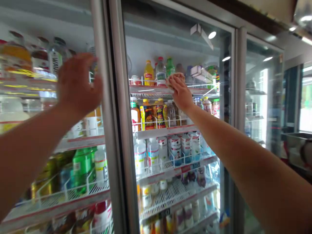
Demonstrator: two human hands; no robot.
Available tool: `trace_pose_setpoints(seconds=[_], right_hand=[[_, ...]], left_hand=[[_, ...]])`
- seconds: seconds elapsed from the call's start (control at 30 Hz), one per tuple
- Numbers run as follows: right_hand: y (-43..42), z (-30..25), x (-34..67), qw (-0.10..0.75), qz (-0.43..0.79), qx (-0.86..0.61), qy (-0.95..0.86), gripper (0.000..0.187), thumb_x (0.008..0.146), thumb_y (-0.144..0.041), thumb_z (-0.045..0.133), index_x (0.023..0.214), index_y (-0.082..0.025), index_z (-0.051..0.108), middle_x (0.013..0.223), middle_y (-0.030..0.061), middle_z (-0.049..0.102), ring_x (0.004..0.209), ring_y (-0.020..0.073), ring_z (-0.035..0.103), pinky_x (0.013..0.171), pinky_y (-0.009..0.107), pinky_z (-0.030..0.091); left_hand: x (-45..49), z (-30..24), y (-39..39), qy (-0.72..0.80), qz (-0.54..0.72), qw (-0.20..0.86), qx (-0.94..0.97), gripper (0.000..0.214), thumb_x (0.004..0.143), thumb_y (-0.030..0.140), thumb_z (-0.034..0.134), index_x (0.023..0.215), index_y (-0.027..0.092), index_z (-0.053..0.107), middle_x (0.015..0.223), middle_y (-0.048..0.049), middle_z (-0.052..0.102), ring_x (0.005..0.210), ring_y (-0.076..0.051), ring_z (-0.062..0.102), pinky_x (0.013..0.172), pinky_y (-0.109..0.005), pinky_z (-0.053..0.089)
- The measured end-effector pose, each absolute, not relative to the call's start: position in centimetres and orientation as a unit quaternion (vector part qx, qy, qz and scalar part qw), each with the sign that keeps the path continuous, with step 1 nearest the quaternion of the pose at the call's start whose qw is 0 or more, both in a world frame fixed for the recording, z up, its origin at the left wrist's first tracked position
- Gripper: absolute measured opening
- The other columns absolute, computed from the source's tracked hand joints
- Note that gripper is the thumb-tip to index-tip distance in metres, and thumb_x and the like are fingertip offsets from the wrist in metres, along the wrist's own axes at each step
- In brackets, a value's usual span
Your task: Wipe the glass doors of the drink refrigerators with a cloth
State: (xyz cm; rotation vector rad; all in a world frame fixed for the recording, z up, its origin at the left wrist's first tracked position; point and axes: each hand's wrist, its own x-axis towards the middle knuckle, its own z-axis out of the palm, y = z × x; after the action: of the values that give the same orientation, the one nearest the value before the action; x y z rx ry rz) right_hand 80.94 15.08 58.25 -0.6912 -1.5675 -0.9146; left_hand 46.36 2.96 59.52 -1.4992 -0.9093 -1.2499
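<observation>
gripped cloth [180, 75] in right fingers [173, 82] against glass door [158, 35], apparently mid-wipe. held left fingers [83, 60] parted, seemingly empty, beside metal frame [99, 45]. called, likely, for a flat, even stroke.

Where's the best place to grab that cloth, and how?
Probably the middle of the cloth, from the side facing us, with fingers laid over it. It's bunched into a pad with no handle, and its far side seems to be against the glass door. The right hand has it from this side.
</observation>
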Motion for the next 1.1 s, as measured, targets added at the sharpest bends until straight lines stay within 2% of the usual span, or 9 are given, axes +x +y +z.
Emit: trace_pose_setpoints(seconds=[0.13, 0.27, 0.4, 0.5, 0.63, 0.73, 0.9, 0.97, 1.1], right_hand=[[14.5, 57.9, 78.3, 0.517, -0.42, -0.244, -0.705, 0.063, 0.092, -0.01, 0.038, 0.152, -0.022, 0.051, 0.161, -0.0001, 0.044, 0.156, 0.0214, 0.03, 0.133, 0.051, 0.024], [15.0, 57.5, 80.5, 0.473, -0.455, -0.196, -0.729, 0.06, 0.095, -0.014, 0.036, 0.152, -0.024, 0.052, 0.161, -0.0018, 0.043, 0.157, 0.0206, 0.029, 0.132, 0.049, 0.027], [17.4, 59.0, 87.9, 0.612, -0.407, -0.313, -0.602, 0.063, 0.091, -0.012, 0.032, 0.15, -0.015, 0.054, 0.156, 0.0094, 0.049, 0.152, 0.0257, 0.039, 0.13, 0.055, 0.029], [18.1, 58.3, 91.4, 0.668, -0.386, -0.364, -0.522, 0.061, 0.095, -0.016, 0.028, 0.151, -0.012, 0.052, 0.155, 0.0134, 0.048, 0.152, 0.0285, 0.039, 0.128, 0.06, 0.031], [16.3, 53.5, 91.3, 0.505, -0.46, -0.268, -0.679, 0.055, 0.101, -0.029, 0.038, 0.154, -0.02, 0.049, 0.163, 0.0057, 0.04, 0.159, 0.0267, 0.024, 0.13, 0.057, 0.028], [15.1, 51.1, 91.9, 0.387, -0.46, -0.209, -0.771, 0.05, 0.101, -0.032, 0.041, 0.148, -0.023, 0.057, 0.16, 0.0041, 0.046, 0.158, 0.0244, 0.028, 0.129, 0.052, 0.03], [18.3, 52.2, 98.2, 0.565, -0.424, -0.435, -0.558, 0.059, 0.105, -0.032, 0.03, 0.157, -0.01, 0.043, 0.162, 0.0151, 0.039, 0.156, 0.0164, 0.03, 0.125, 0.039, 0.033], [19.7, 51.9, 100.1, 0.609, -0.375, -0.534, -0.451, 0.062, 0.103, -0.029, 0.031, 0.159, -0.005, 0.038, 0.162, 0.0167, 0.036, 0.157, 0.0195, 0.029, 0.126, 0.042, 0.032], [19.0, 49.0, 100.0, 0.585, -0.44, -0.435, -0.524, 0.062, 0.1, -0.034, 0.035, 0.159, -0.018, 0.044, 0.165, 0.0042, 0.034, 0.159, 0.0264, 0.023, 0.128, 0.051, 0.031]], left_hand=[[52.9, 58.4, 4.8, -0.301, -0.332, 0.507, -0.737, 0.053, 0.104, 0.035, 0.039, 0.15, 0.01, 0.05, 0.165, -0.0059, 0.039, 0.158, -0.024, 0.021, 0.132, -0.05, 0.006], [57.2, 55.9, 6.9, -0.372, -0.387, 0.438, -0.721, 0.072, 0.104, 0.05, 0.035, 0.164, 0.01, 0.03, 0.172, -0.0117, 0.022, 0.161, -0.031, 0.013, 0.131, -0.052, 0.004], [58.1, 54.0, 8.7, -0.391, -0.423, 0.434, -0.693, 0.074, 0.105, 0.059, 0.027, 0.168, 0.022, 0.019, 0.173, -0.0103, 0.015, 0.161, -0.039, 0.005, 0.124, -0.07, -0.008], [58.5, 53.5, 9.4, -0.396, -0.436, 0.431, -0.684, 0.072, 0.104, 0.057, 0.033, 0.168, 0.025, 0.022, 0.174, -0.0079, 0.013, 0.161, -0.038, -0.001, 0.122, -0.07, -0.015], [58.8, 52.8, 9.5, -0.409, -0.453, 0.414, -0.675, 0.07, 0.104, 0.057, 0.037, 0.167, 0.03, 0.024, 0.174, -0.0008, 0.011, 0.162, -0.03, -0.003, 0.127, -0.062, -0.017], [58.7, 51.0, 9.2, -0.431, -0.449, 0.407, -0.669, 0.068, 0.104, 0.056, 0.035, 0.167, 0.031, 0.025, 0.174, 0.002, 0.009, 0.162, -0.026, -0.004, 0.128, -0.058, -0.018], [58.7, 46.9, 8.5, -0.486, -0.41, 0.39, -0.665, 0.072, 0.104, 0.058, 0.026, 0.167, 0.023, 0.021, 0.174, 0.0004, 0.01, 0.161, -0.024, -0.011, 0.124, -0.055, -0.024], [58.7, 45.7, 8.5, -0.503, -0.421, 0.381, -0.652, 0.074, 0.104, 0.058, 0.023, 0.168, 0.02, 0.019, 0.174, -0.0003, 0.01, 0.161, -0.023, -0.012, 0.124, -0.052, -0.025], [58.4, 44.9, 9.0, -0.477, -0.461, 0.362, -0.655, 0.074, 0.103, 0.06, 0.031, 0.168, 0.024, 0.027, 0.173, 0.0017, 0.014, 0.161, -0.023, -0.006, 0.129, -0.048, -0.02]])
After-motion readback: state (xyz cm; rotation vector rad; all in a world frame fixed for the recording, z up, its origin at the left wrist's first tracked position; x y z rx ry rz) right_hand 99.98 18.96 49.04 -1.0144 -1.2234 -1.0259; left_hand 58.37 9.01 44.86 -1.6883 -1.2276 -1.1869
